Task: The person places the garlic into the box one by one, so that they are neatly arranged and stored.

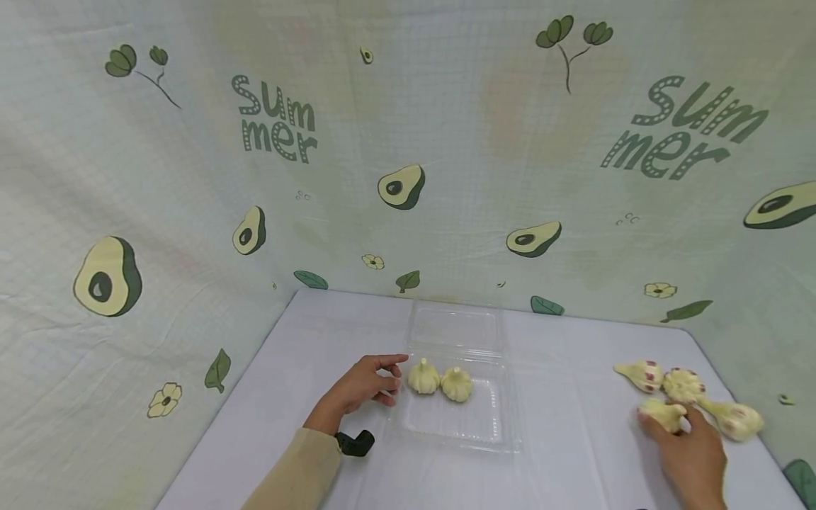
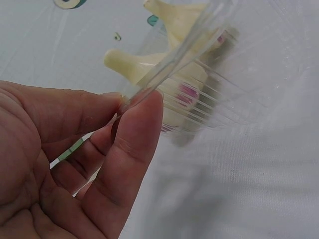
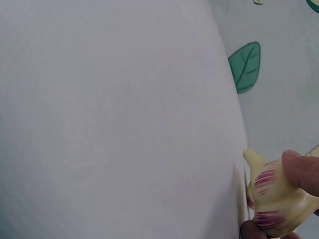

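Pinching the left rim of a clear plastic container [image 1: 468, 446] between thumb and finger of the left hand [image 1: 366, 386], and gripping a garlic bulb [image 1: 663, 412] in the curled fingers of the right hand [image 1: 691, 453], near the right edge of the pale counter [image 1: 554, 404]. Cannot tell the gripped bulb as lifted or resting. Showing purplish streaks on the garlic at the right thumb, in the right wrist view.

Lying open about midway between the left and right edges of the counter, with the clear lid [image 1: 455, 331] folded back to the far edge. Holding two garlic bulbs inside, in the far part of the base: a left bulb [image 1: 423, 377] at the pinched rim and a right bulb [image 1: 456, 384] just beside, both with stems up.

Clustering just beyond the right hand, toward the far right corner: a long-stemmed bulb [image 1: 647, 375] pointing left, a spotted bulb [image 1: 685, 384] in the middle, and an outer bulb [image 1: 736, 420] closest to the right edge.

Wearing a beige sleeve [image 1: 299, 467] and a black wrist device [image 1: 355, 444] on the left arm. Hanging behind the counter, a pale curtain [image 1: 459, 142] with printed avocados.
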A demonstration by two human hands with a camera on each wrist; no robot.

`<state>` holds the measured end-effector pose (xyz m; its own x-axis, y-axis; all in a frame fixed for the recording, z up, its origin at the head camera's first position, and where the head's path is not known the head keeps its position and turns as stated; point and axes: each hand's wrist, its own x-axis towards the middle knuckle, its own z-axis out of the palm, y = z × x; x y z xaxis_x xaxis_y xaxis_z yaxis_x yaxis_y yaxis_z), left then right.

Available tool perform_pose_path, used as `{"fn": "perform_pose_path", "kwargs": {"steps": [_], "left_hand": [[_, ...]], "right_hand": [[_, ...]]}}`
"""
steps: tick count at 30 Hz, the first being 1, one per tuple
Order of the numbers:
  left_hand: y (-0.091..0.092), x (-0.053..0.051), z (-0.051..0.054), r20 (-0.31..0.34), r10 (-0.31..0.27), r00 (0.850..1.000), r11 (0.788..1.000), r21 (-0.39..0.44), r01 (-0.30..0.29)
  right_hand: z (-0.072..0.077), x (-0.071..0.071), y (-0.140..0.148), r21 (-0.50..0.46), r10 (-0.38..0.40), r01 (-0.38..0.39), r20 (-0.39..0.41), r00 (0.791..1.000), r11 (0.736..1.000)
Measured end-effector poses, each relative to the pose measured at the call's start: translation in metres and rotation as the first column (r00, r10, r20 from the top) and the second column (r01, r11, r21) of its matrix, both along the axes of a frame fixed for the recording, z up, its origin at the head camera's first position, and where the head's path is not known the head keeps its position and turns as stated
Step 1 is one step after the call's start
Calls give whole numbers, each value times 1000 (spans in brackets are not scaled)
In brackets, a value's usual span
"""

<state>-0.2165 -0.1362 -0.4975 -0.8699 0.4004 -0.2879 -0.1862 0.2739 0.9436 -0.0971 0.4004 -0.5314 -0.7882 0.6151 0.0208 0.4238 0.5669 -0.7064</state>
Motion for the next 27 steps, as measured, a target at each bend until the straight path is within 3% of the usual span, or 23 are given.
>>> {"fn": "perform_pose_path", "kwargs": {"steps": [8,19,27], "left_hand": [[0,0,-1,-1,5,1000,1000,1,-5],[0,2,0,-5,2,1000,1000,16,-2],[0,0,-1,-3,4,1000,1000,7,-4]], "right_hand": [[3,-4,-16,-17,16,-16,-14,1000,1000],[19,-13,-38,-20,-24,23,-40,999,1000],[32,-22,-64,-57,52,-59,-112,992,997]]}}
